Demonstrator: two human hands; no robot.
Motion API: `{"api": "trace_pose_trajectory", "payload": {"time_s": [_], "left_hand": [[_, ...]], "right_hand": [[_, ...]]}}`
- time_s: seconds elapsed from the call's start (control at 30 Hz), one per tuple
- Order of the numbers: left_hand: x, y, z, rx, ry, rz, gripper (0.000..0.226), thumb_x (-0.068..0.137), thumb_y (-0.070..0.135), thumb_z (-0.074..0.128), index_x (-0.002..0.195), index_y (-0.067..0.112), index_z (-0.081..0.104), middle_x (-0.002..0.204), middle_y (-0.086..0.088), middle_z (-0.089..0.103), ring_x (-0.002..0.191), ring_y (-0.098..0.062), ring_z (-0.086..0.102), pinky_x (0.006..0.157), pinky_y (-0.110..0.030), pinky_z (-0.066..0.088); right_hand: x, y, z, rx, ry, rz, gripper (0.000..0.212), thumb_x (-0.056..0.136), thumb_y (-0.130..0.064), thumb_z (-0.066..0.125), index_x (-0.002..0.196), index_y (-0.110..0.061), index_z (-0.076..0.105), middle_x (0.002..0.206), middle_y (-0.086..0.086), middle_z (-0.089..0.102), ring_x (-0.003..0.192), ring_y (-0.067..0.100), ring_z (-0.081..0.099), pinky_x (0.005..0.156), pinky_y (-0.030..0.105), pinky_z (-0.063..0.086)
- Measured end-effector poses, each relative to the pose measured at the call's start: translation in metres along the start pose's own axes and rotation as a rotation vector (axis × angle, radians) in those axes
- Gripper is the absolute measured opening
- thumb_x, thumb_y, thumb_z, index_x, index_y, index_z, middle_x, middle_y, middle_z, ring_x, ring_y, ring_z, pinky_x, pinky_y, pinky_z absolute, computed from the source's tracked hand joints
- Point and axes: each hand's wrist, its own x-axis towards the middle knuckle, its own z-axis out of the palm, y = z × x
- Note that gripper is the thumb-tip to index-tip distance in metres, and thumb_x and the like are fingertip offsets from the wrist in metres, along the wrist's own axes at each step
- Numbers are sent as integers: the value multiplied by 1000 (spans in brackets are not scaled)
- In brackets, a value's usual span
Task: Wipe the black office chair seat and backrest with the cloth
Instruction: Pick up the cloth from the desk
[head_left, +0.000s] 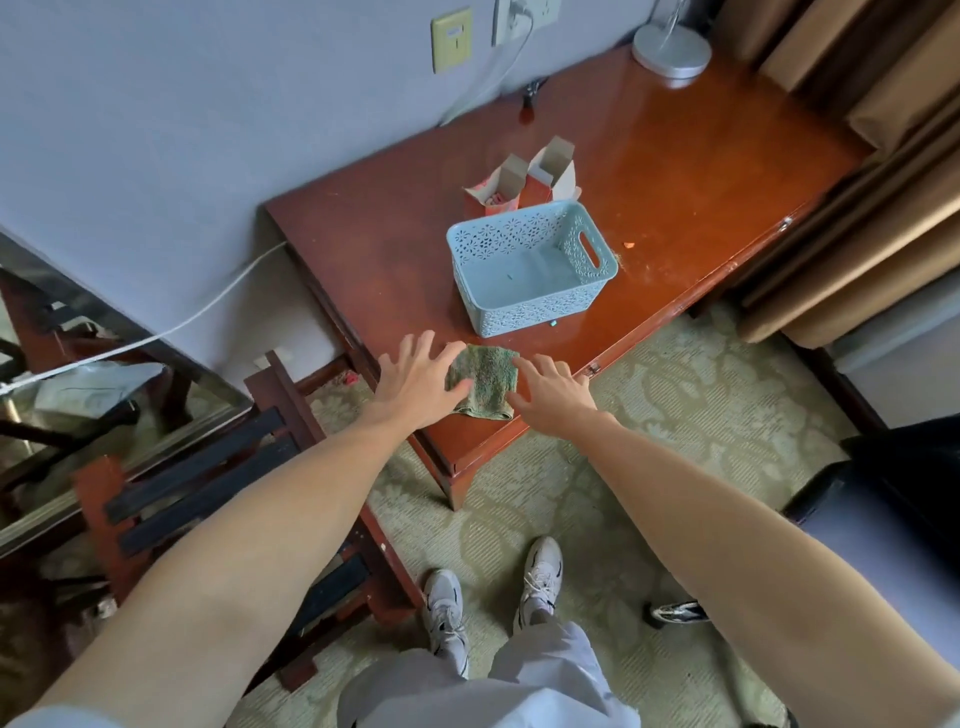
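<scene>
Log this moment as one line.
phase: reaching for cloth | left hand: open, at cloth | right hand: open, at cloth | cloth: folded, desk edge, near basket | chair: untouched

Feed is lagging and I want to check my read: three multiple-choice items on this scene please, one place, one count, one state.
1. Where is the cloth? A on the carpet; B on the desk's near corner; C in a drawer.
2. How many open cartons stand behind the blue basket? A one; B four; C two.
3. How are the left hand and right hand? A open, fingers spread; B fists; C clasped together.
B, it lies at the desk's edge; C, two stand side by side; A, fingers are straight at the cloth.
</scene>
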Motion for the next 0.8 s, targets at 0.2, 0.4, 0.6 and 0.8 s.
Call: {"api": "trace_pose_trajectory", "payload": {"time_s": [0.2, 0.4, 0.6, 0.8], "left_hand": [[29, 2, 22, 39, -67, 0, 60, 96, 61, 37, 150, 39, 21, 161, -12, 10, 146, -37, 12, 109, -61, 23], [45, 6, 32, 105, -120, -2, 68, 94, 65, 39, 152, 40, 15, 163, -13, 4, 147, -38, 8, 110, -59, 23], [47, 9, 36, 152, -158, 3, 78, 88, 74, 38, 153, 39, 11, 162, -15, 2, 147, -40, 8, 111, -58, 22], [50, 13, 39, 159, -194, 14, 83, 86, 76, 39, 154, 38, 7, 163, -15, 0, 147, -39, 8, 110, -57, 22]], "right_hand": [[35, 12, 15, -78, -32, -81, 61, 99, -49, 32, 152, -31, 8, 161, -1, 3, 147, 29, 6, 110, 65, 17], [51, 14, 30, -157, -75, -163, 64, 100, -51, 27, 153, -31, -2, 162, -2, -8, 148, 28, -6, 112, 62, 14], [61, 47, 26, -220, -88, -187, 70, 97, -45, 30, 152, -30, -10, 161, 4, -15, 147, 29, -13, 115, 60, 4], [66, 48, 13, -167, -7, -259, 68, 97, -38, 37, 154, -20, 6, 160, 9, 11, 147, 27, 10, 115, 53, 11]]}}
